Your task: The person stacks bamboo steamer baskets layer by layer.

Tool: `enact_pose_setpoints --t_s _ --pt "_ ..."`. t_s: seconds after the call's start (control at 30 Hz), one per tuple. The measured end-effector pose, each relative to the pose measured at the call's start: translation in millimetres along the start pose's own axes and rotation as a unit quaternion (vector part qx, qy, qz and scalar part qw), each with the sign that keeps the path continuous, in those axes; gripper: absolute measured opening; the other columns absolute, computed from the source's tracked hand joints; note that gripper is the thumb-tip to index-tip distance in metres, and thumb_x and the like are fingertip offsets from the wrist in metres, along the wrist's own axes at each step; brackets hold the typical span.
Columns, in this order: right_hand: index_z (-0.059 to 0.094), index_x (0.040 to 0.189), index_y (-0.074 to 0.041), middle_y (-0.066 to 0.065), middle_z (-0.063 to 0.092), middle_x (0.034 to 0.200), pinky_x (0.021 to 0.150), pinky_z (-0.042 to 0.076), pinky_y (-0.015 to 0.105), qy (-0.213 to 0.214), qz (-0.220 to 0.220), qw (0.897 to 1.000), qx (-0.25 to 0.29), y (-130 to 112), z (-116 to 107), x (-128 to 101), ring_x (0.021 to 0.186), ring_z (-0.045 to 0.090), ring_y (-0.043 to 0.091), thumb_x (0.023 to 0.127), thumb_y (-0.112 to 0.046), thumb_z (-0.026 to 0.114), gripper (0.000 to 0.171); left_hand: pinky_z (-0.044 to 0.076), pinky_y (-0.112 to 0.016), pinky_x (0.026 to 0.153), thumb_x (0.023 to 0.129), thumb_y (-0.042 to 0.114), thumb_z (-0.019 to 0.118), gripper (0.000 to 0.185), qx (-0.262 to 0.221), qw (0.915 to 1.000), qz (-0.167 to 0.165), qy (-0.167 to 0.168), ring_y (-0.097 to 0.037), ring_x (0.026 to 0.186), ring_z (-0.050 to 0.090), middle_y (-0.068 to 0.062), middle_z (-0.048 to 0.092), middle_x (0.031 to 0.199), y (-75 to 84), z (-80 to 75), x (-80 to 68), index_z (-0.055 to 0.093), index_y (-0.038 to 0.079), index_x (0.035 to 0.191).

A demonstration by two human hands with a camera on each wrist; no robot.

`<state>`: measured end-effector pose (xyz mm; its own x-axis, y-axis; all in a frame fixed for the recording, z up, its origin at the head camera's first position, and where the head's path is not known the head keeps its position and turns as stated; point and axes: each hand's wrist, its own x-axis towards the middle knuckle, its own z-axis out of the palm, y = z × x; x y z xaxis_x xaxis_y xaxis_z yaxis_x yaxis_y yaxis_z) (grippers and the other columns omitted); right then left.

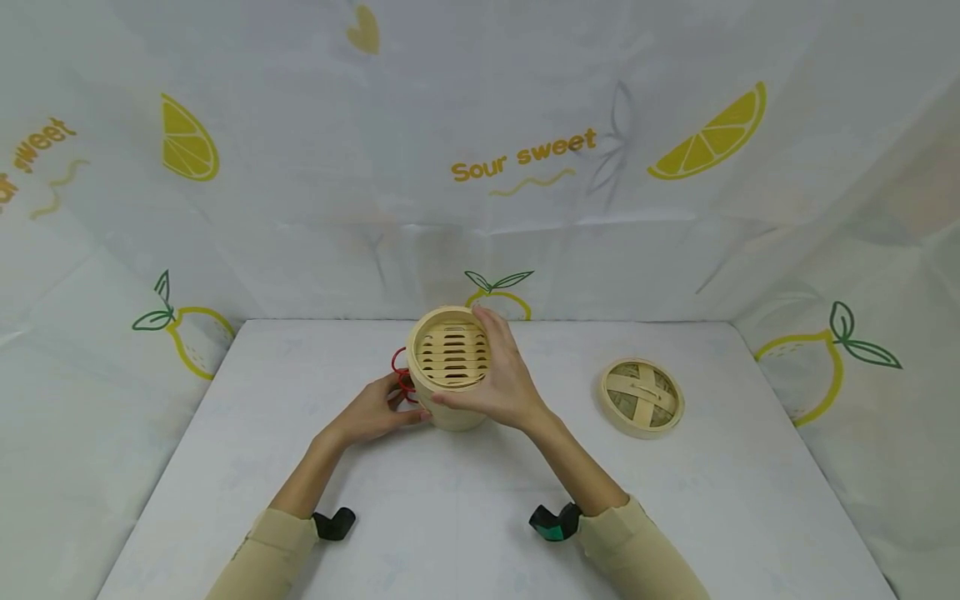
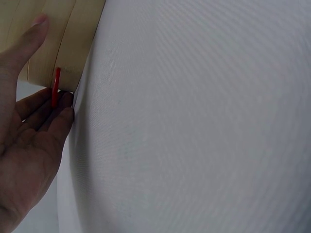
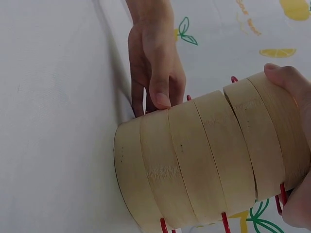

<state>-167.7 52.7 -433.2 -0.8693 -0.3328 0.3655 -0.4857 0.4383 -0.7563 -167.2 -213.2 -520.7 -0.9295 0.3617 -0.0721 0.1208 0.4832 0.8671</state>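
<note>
Steamer stands at the middle of the table, with red wire at its left side. I see my right hand clasping its top tier from above. My left hand lies with straight fingers against the bottom, touching the wire. Lid lies well apart, on the right.
</note>
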Motion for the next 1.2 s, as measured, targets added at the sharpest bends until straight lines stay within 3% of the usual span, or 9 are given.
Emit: enact_pose_setpoints --t_s 0.67,1.2 --pt "0.03 0.169 -0.012 0.011 0.035 0.172 0.131 0.043 0.06 -0.034 0.068 0.997 -0.025 -4.5 0.3 4.2 0.158 0.042 0.034 0.065 -0.046 0.104 0.132 0.046 -0.05 0.13 0.091 0.038 0.09 0.083 0.007 1.0 0.004 0.002 -0.034 0.151 0.057 -0.015 0.061 0.156 -1.5 1.4 -1.3 0.052 0.003 0.156" --pt "0.028 0.171 -0.013 0.008 0.032 0.174 0.129 0.044 0.062 -0.037 0.078 0.996 -0.027 -4.8 -0.8 3.2 0.158 0.042 0.034 0.066 -0.048 0.103 0.134 0.043 -0.053 0.132 0.091 0.037 0.09 0.083 -0.004 1.0 0.006 -0.006 -0.034 0.152 0.055 -0.013 0.06 0.158 -3.5 1.4 0.0 0.051 0.007 0.157"
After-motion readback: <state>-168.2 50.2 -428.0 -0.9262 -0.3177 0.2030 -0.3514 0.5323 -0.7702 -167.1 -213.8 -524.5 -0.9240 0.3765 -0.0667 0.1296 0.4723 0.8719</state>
